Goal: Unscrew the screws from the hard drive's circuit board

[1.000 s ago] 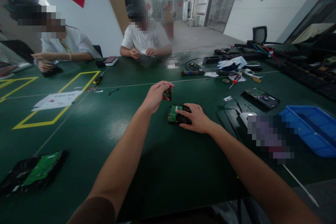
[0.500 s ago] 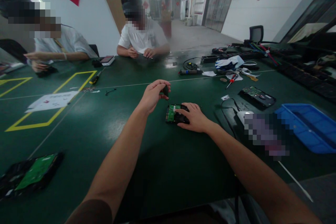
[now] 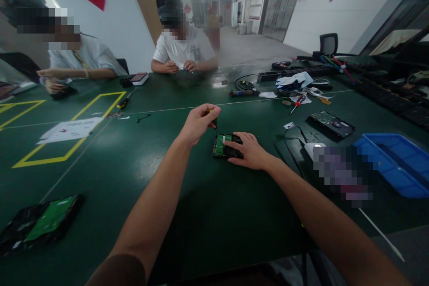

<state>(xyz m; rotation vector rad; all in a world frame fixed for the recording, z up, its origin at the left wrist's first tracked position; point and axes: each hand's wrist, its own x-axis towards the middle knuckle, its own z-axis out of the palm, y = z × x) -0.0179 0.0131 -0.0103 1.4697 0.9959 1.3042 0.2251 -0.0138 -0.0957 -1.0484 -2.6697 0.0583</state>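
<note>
A hard drive [image 3: 220, 146] lies on the green table with its circuit board facing up. Across its right part rests my right hand [image 3: 250, 149], fingers spread, pressing it against the table. My left hand [image 3: 199, 123] is closed around the handle of a screwdriver [image 3: 215, 122], held upright over the drive's far left corner. The thin shaft points down at that corner; whether the tip sits in a screw is too small to tell.
Another hard drive [image 3: 330, 125] and a blue tray [image 3: 398, 165] lie at right, near a blurred-out item with a cable. A third drive [image 3: 50, 221] is at near left. Beyond are a red screwdriver [image 3: 297, 104], gloves [image 3: 294, 81] and two people working across the table.
My left hand has turned slightly on the screwdriver handle, its fingers now higher. The right hand stays on the hard drive. The whole view has shifted a little.
</note>
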